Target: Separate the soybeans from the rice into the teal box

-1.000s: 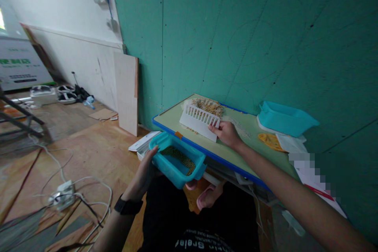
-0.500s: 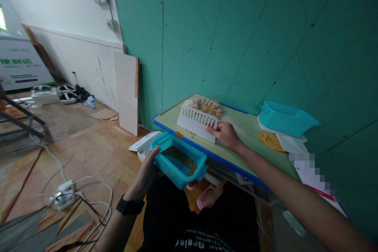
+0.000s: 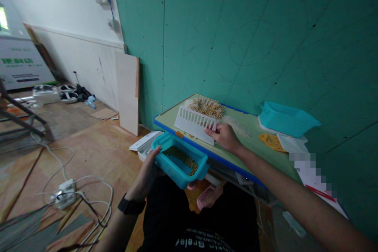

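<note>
My left hand (image 3: 150,166) grips the near-left end of a blue plastic bin (image 3: 172,175), thumb over its rim. Soybeans or similar small round beans (image 3: 181,158) lie along the bottom of the bin, which is held just below the table's front edge. In my right hand (image 3: 223,136) is a white slotted plastic scraper (image 3: 191,125), pinched at its right end. Its slots point up and its plain long edge is down near the blue table edge. Behind it a pile of tan beans and pale grains (image 3: 206,107) covers part of the table (image 3: 169,119); a few beans lie in front.
A second blue bin (image 3: 286,118) stands at the table's right, beside a yellow cloth-like item (image 3: 271,142) and white paper. A green wall (image 3: 236,47) rises directly behind the table. Cables and a power strip (image 3: 65,193) lie on the floor at left.
The white scraper has shifted slightly toward the front edge of the table and to the left, with my right hand on it. The bin in my left hand is nearly still.
</note>
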`<state>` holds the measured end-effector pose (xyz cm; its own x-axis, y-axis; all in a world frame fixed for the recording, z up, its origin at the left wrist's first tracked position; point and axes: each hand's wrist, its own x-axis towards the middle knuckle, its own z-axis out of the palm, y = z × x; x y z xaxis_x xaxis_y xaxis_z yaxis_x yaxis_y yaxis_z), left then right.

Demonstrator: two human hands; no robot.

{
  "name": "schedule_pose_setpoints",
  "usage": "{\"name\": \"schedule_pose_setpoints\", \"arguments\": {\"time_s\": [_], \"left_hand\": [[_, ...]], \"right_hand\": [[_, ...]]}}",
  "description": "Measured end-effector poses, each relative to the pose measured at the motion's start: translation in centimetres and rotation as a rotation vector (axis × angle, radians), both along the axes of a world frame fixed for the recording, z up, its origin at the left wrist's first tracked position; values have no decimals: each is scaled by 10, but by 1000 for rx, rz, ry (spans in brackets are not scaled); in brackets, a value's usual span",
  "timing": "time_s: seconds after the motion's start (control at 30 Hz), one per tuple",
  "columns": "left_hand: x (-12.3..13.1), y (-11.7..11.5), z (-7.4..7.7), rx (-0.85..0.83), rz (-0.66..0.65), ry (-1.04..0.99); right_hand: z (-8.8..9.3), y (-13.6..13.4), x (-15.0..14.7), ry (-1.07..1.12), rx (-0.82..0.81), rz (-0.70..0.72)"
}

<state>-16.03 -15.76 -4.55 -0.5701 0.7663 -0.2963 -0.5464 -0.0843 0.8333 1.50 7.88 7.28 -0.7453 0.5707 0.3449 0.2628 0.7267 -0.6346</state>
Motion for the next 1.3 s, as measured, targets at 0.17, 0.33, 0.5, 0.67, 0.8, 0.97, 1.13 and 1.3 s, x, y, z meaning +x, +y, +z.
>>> {"name": "schedule_pose_setpoints", "arguments": {"time_s": [0.17,0.33,0.5,0.67,0.8,0.97,1.13,1.3], "left_hand": [[-1,1,-2,2,-22,-6],[3,0,-3,7,-12,-45],[10,1,0,12,-2,-3],[13,2,-1,32,24,-5],[14,2,-1,22,36,-11],[13,1,-3,68,58,-39],[11,2,-9,63,14,-29],[14,2,-6,68,19,-49]], "right_hand": [[-2,-5,2,-16,18,-7],[-1,-20,6,13,59,17],[1,-34,9,7,91,42],[-4,-37,8,15,164,54],[-7,-42,8,12,220,46],[-9,-50,7,-34,323,37],[-11,-53,6,-52,357,37],[-7,-39,9,26,270,22]]}}
